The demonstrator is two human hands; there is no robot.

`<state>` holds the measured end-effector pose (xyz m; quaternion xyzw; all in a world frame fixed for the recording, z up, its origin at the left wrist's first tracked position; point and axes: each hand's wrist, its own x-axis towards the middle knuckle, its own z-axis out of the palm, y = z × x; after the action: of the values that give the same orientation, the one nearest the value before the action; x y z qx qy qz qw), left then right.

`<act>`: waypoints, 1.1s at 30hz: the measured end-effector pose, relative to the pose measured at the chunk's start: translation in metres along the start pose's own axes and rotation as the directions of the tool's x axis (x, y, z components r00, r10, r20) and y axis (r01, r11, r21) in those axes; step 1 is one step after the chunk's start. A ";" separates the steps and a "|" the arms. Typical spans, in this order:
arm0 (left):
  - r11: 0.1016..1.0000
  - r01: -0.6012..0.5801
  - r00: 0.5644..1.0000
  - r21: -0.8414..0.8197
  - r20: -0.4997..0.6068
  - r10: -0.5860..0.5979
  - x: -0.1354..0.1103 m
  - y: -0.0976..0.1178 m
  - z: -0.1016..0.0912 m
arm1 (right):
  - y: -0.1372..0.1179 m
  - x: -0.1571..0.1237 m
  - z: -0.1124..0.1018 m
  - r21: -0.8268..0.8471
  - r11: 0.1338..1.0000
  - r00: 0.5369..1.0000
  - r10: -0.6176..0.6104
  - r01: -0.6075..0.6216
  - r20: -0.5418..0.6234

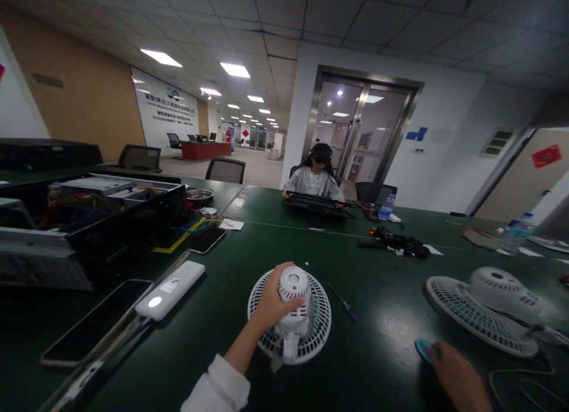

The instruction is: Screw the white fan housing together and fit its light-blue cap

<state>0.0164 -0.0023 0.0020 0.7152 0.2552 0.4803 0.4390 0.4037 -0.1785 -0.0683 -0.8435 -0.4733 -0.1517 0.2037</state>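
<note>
My left hand [278,299] grips the round white motor housing [293,284] of a small desk fan, which stands on a white plastic grille [262,311] on the green table. Bluish blades show faintly behind the grille. To the right of that grille lies a thin screwdriver with a blue handle [344,302]. At the lower right, my right hand [457,376] holds a small blue disc [424,350] at its fingertips. Just beyond it, a second white fan [484,305] lies tilted on its grille, with a cable trailing nearby.
On the left are a white power bank [169,290], phones [95,320] and an open black computer case [102,222] with coloured wires. Across the table, a seated person [313,181] handles a black frame [317,206]. Water bottles [386,207] and a black tangle of parts [400,243] stand between.
</note>
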 end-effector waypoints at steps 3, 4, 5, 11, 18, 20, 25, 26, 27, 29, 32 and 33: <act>1.000 0.022 1.000 -0.005 0.001 -0.022 0.000 0.000 0.000 | -0.024 0.012 -0.013 0.066 0.997 0.999 -0.045 0.043 0.023; 0.999 0.032 0.999 -0.008 0.001 -0.032 -0.001 0.000 0.000 | -0.039 0.017 -0.019 0.095 0.993 0.997 -0.078 0.075 0.024; 0.999 0.042 0.999 -0.011 0.002 -0.042 -0.001 0.000 0.000 | -0.058 0.023 -0.026 0.126 0.986 0.993 -0.115 0.112 0.019; 0.995 0.010 0.999 -0.095 -0.044 -0.015 0.001 -0.003 0.004 | -0.225 0.049 -0.089 0.424 0.670 0.761 -0.645 0.609 -0.073; 0.990 0.013 0.999 -0.141 -0.047 -0.020 0.001 -0.009 0.005 | -0.315 0.068 -0.099 0.380 0.405 0.409 -0.909 0.832 0.074; 0.990 0.007 0.999 -0.141 -0.044 -0.013 0.001 -0.009 0.005 | -0.315 0.072 -0.095 0.379 0.380 0.371 -0.923 0.844 0.099; 0.991 0.024 0.998 -0.130 -0.047 -0.031 0.000 -0.010 0.005 | -0.309 0.073 -0.093 0.369 0.386 0.382 -0.920 0.845 0.088; 0.992 0.033 0.998 -0.122 -0.054 -0.040 0.000 -0.011 0.005 | -0.308 0.073 -0.093 0.365 0.394 0.395 -0.916 0.843 0.078; 0.992 0.039 0.997 -0.117 -0.060 -0.046 0.000 -0.011 0.005 | -0.308 0.072 -0.093 0.361 0.399 0.401 -0.913 0.843 0.072; 0.992 0.040 0.997 -0.119 -0.059 -0.048 0.001 -0.012 0.005 | -0.309 0.070 -0.093 0.355 0.393 0.392 -0.917 0.848 0.077; 0.989 0.028 0.998 -0.146 -0.046 -0.035 0.001 -0.010 0.005 | -0.312 0.068 -0.096 0.335 0.374 0.355 -0.927 0.865 0.117; 0.988 0.026 0.998 -0.151 -0.047 -0.033 0.001 -0.010 0.005 | -0.314 0.068 -0.098 0.322 0.373 0.350 -0.928 0.870 0.130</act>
<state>0.0224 0.0013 -0.0065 0.6643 0.2395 0.5090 0.4923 0.1618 -0.0288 0.1101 -0.4291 -0.8957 -0.0660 0.0964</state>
